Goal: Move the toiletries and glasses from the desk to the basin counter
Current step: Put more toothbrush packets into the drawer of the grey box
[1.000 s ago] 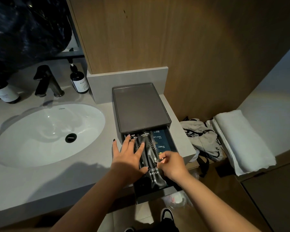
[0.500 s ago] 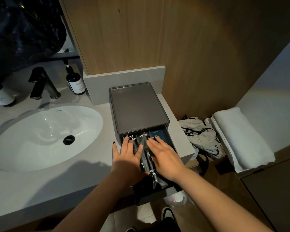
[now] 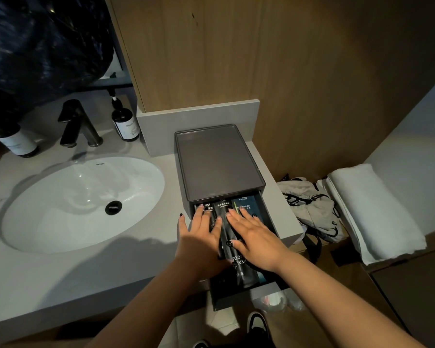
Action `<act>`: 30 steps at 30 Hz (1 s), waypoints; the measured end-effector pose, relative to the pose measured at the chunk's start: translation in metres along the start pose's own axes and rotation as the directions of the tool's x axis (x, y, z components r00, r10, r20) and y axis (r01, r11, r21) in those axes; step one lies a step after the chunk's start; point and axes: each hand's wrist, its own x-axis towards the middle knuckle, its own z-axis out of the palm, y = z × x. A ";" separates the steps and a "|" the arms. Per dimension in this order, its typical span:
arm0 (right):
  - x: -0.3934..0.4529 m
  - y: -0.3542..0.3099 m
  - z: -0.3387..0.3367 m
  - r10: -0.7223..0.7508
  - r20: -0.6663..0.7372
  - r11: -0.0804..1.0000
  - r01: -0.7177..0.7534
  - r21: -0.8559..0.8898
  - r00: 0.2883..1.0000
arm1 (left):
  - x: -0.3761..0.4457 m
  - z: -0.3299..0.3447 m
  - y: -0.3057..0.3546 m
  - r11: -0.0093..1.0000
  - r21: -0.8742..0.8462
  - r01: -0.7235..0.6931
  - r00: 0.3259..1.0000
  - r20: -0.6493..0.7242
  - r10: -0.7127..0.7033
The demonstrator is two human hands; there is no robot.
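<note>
**Both hands flat in the open drawer**

On the basin counter (image 3: 60, 272), the grey box's drawer (image 3: 269, 288) stands pulled out. Left hand (image 3: 201, 237) and right hand (image 3: 255, 237) lie spread, palms down, pressing dark toiletry packets (image 3: 239, 264) inside, one lettered like "toothbrush".

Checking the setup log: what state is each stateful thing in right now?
drawer: pulled open, packets inside
toothbrush packet: lying flat in drawer
left hand: open, flat on packets
right hand: open, flat on packets
faucet: no water running
basin: empty
towel: folded
</note>
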 end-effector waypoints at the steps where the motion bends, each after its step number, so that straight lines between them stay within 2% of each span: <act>1: 0.000 0.000 0.000 0.005 -0.002 1.000 -0.005 0.009 1.000 | 0.000 0.000 -0.001 1.000 -0.016 0.005 1.000 -0.004 -0.005; 12: -0.016 -0.016 -0.020 0.068 -0.141 0.991 -0.051 0.123 0.988 | -0.026 -0.007 -0.020 0.942 -0.324 -0.094 0.972 -0.236 0.016; 19: -0.035 -0.030 -0.037 0.053 -0.174 0.996 -0.041 0.073 0.983 | -0.053 -0.019 -0.036 0.926 -0.361 -0.110 0.959 -0.285 0.003; 25: -0.049 -0.037 -0.057 0.013 -0.181 0.998 -0.003 0.055 0.983 | -0.083 -0.033 -0.036 0.900 -0.431 -0.068 0.935 -0.342 -0.094; 30: -0.065 -0.040 -0.077 -0.066 -0.197 0.996 0.075 0.038 0.978 | -0.109 -0.047 -0.021 0.874 -0.485 -0.035 0.883 -0.425 -0.201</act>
